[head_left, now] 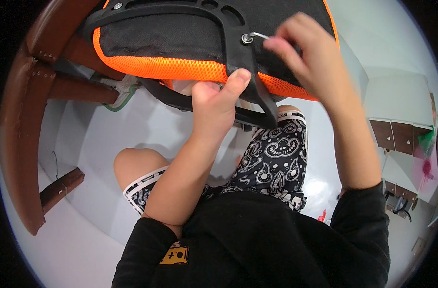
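A black cushioned chair part (166, 42) with orange mesh edging fills the top of the head view. Along it runs a black plastic armrest (235, 45), its loop hanging down toward my legs. My left hand (214, 103) is closed around this armrest, thumb on its upper side; the fingers behind are partly hidden. In the armrest sits a bolt (246, 39) with a washer. A silver hex key (260, 35) has its short end at the bolt, and my right hand (308, 53) pinches the other end, slightly blurred.
Brown wooden furniture framing (24, 125) stands along the left side, with a shorter wooden piece (62, 189) lower down. Cabinets with brown drawers (394, 135) line the right. My bent knees are below the chair part. A small red item (321, 216) lies on the pale floor.
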Tool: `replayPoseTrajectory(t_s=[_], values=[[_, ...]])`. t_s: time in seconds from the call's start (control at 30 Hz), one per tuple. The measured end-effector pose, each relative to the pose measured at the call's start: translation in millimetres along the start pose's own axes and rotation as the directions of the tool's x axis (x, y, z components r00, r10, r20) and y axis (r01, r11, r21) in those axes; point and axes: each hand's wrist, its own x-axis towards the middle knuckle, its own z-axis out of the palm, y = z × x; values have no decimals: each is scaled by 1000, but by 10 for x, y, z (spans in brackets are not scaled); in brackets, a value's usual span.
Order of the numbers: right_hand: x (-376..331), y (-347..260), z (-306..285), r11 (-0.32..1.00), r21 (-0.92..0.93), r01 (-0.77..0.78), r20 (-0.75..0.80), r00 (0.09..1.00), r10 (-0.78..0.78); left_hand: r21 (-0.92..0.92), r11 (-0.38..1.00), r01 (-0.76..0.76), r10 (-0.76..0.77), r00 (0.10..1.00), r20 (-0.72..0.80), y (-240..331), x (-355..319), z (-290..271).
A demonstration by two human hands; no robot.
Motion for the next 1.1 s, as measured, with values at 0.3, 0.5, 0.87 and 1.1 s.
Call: replayPoseTrajectory(t_s=[0.3,0.5,0.87,1.1], values=[[53,-366,-78,967,-126,220,160,967,-199,220,975,-7,-4,999,48,-12,-29,-95],[925,-859,-249,968,-83,-235,477,844,246,231,973,4,-1,1000,-11,-27,-15,-158],[561,-92,-233,897,39,-440,391,833,391,246,969,13,-12,1000,-4,-21,-10,-128],[379,-277,-197,987,32,-155,64,986,153,193,981,35,-40,999,25,62,-62,-133]])
